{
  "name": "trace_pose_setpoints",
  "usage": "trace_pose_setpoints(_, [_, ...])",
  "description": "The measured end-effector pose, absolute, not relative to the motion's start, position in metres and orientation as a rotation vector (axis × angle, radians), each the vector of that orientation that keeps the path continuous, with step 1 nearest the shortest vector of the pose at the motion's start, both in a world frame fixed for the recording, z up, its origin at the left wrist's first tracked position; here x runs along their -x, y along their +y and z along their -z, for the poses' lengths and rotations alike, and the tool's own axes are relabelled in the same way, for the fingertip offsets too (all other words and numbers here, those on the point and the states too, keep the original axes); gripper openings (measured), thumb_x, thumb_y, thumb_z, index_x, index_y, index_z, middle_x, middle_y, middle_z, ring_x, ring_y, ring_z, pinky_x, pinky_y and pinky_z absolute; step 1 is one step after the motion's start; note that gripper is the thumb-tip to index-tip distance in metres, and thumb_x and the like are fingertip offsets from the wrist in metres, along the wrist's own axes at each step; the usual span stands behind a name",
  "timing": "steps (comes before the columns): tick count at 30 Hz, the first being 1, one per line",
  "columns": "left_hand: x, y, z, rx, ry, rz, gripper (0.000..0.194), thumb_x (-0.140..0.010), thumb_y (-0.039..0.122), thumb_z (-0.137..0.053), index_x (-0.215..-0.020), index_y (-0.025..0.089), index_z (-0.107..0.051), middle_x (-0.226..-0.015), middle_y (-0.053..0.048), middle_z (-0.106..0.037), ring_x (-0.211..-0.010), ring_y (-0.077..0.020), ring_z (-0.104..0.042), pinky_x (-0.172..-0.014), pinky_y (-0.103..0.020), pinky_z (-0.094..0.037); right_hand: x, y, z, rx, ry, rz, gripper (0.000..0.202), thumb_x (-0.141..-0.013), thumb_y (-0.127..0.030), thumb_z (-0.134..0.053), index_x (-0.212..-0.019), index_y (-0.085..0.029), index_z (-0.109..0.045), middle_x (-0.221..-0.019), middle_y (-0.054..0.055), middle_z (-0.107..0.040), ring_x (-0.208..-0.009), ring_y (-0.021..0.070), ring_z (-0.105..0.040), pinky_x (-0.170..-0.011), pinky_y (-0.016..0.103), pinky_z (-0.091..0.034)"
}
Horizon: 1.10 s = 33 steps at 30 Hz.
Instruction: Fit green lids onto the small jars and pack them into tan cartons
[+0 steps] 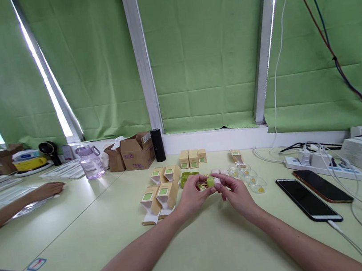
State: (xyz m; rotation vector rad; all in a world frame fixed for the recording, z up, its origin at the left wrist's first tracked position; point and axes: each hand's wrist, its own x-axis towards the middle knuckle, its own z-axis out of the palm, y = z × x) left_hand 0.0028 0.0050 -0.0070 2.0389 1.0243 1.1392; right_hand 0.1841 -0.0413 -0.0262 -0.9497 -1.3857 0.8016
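Observation:
My left hand (194, 193) pinches a small green piece (210, 181) near the middle of the table. Against it, my right hand (236, 190) grips a small white piece (217, 181); the two pieces touch or nearly touch. Left of my hands stand several kraft boxes (163, 190) with green labels and open flaps. Green pieces (184, 179) lie just behind my left hand, partly hidden. Clear plastic cups with yellow centres (258, 185) sit to the right. Behind are three closed small boxes (193, 158) and one open box (237, 157).
Two phones (307, 198), cables and a power strip (323, 168) lie at the right. A purple bottle (90, 161), cardboard box (137, 153) and black cylinder (157, 145) stand at the back left. Another person's arm (19, 205) rests at far left by clear trays.

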Motion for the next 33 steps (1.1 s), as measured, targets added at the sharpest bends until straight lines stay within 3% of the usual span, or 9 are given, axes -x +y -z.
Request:
trace_pose_setpoints(6, [-0.003, -0.007, 0.003, -2.108, 1.029, -1.197, 0.049, -0.081, 0.054, -0.078, -0.116, 0.021, -0.069, -0.115, -0.011, -0.063, -0.107, -0.0266, -0.062, -0.093, -0.042, -0.054, -0.181, -0.041, 0.026, 0.929, -1.359, -0.800, 0.049, -0.086, -0.056, -0.073, -0.121, -0.021, -0.071, -0.071, -0.002, -0.054, -0.059, 0.0125, -0.050, -0.051, 0.025, -0.047])
trace_pose_setpoints(12, [-0.003, -0.017, 0.003, -2.476, 0.930, -1.487, 0.063, -0.086, 0.038, -0.077, -0.141, 0.026, -0.051, -0.137, -0.013, -0.055, -0.133, -0.0323, -0.048, -0.110, -0.052, -0.045, -0.181, -0.039, 0.027, 0.907, -1.237, -0.823, 0.052, -0.083, -0.059, -0.075, -0.118, -0.021, -0.067, -0.083, 0.002, -0.064, -0.070, 0.0167, -0.060, -0.054, 0.028, -0.052])
trace_pose_setpoints(20, [-0.005, -0.023, 0.008, -2.680, 0.931, -1.360, 0.046, -0.099, 0.033, -0.059, -0.143, 0.024, -0.048, -0.134, -0.015, -0.055, -0.120, -0.0301, -0.062, -0.097, -0.046, -0.056, -0.177, -0.041, 0.026, 0.853, -1.160, -0.841, 0.050, -0.081, -0.060, -0.077, -0.109, -0.021, -0.064, -0.082, 0.003, -0.068, -0.074, 0.0189, -0.064, -0.054, 0.029, -0.055])
trace_pose_setpoints(28, [-0.007, -0.020, 0.013, -2.626, 0.845, -1.325, 0.046, -0.103, 0.024, -0.046, -0.148, 0.024, -0.041, -0.142, -0.014, -0.057, -0.125, -0.0291, -0.062, -0.095, -0.044, -0.058, -0.170, -0.046, 0.024, 0.822, -1.131, -0.925, 0.049, -0.077, -0.059, -0.081, -0.099, -0.021, -0.059, -0.077, 0.002, -0.070, -0.070, 0.0188, -0.066, -0.052, 0.029, -0.055])
trace_pose_setpoints(33, [-0.007, -0.021, 0.014, -2.475, 0.768, -1.263, 0.049, -0.102, 0.024, -0.047, -0.150, 0.022, -0.039, -0.139, -0.015, -0.061, -0.105, -0.0249, -0.070, -0.093, -0.042, -0.060, -0.169, -0.048, 0.023, 0.820, -1.160, -0.949, 0.048, -0.078, -0.060, -0.080, -0.097, -0.022, -0.058, -0.074, 0.002, -0.070, -0.067, 0.0180, -0.064, -0.052, 0.029, -0.055])
